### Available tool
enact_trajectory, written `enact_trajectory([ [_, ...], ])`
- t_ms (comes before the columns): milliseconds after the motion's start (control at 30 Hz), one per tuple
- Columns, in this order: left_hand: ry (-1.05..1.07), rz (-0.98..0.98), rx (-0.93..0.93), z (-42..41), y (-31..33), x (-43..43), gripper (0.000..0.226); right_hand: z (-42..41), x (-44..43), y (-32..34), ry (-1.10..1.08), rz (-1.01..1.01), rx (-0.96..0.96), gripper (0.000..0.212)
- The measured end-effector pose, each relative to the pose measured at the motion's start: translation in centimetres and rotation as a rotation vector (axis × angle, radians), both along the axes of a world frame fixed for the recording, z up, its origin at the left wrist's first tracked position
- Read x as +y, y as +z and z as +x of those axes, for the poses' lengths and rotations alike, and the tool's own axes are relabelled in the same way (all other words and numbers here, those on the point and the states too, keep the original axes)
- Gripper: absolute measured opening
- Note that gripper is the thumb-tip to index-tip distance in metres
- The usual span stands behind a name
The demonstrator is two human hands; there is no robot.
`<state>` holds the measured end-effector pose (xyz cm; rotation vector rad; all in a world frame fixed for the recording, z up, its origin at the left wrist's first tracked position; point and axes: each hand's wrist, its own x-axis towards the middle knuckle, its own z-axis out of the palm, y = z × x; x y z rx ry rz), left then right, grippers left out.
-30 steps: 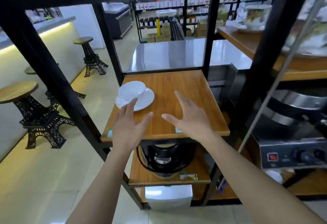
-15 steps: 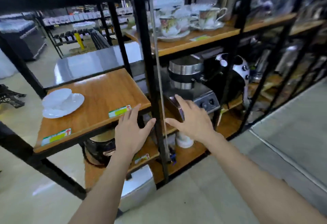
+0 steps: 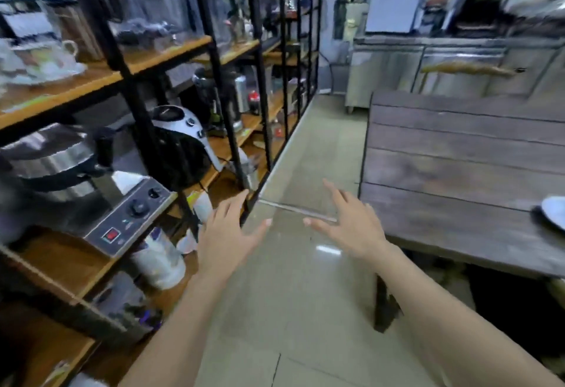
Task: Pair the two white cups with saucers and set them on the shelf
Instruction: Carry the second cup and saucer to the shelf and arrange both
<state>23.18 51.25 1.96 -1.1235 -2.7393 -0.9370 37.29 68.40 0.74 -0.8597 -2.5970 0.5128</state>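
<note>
— Weathered grey planks are making up the table on the right, rough and grooved, and a smooth white saucer is lying on them at the far right edge, cut off by the frame. I cannot tell whether a cup is sitting on it.

— And the left side?

— Orange-brown wooden boards are sitting in a black metal shelf frame. A rounded steel appliance with a flat control panel is resting on a lower board, and a bulbous black-and-white appliance is standing beside it. Patterned teacups are showing, blurred, on the upper board. Glossy pale tiles are covering the floor between shelf and table.

— What are the hands doing?

— Both are reaching forward over the floor, palms down, arms bare. The left hand is hovering with its fingers spread and its thumb angled inward, holding nothing. The right hand is mirroring it, fingers splayed and empty, just beside the table's near corner and well apart from the saucer.
</note>
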Motion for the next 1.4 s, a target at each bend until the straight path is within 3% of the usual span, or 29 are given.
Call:
enact_trajectory([
  [300,-0.351,0.003,-0.07,12.4,-2.5,24.0,0.073,15.9,17.6,-1.9,-0.303,0.033,-0.019,0.086],
  [767,-0.751,-0.086,-0.122,25.2,-6.0,47.0,0.072,32.2,32.2,-4.1,-0.797,-0.05,-0.051,0.082],
  [1067,-0.948,-0.18,-0.24,31.2,-6.7,58.3,0.074,38.0,38.7,-4.8,-1.049,-0.265,0.023,0.085],
  [1300,-0.945,-0.312,-0.192,33.3,-9.1,62.3,0.079,40.0,42.7,-7.6,-1.053,-0.451,0.032,0.088],
  [1400,-0.92,-0.39,-0.208,34.0,-11.0,62.5,0.082,40.4,43.6,-9.5,-1.03,-0.588,0.061,0.068],
])
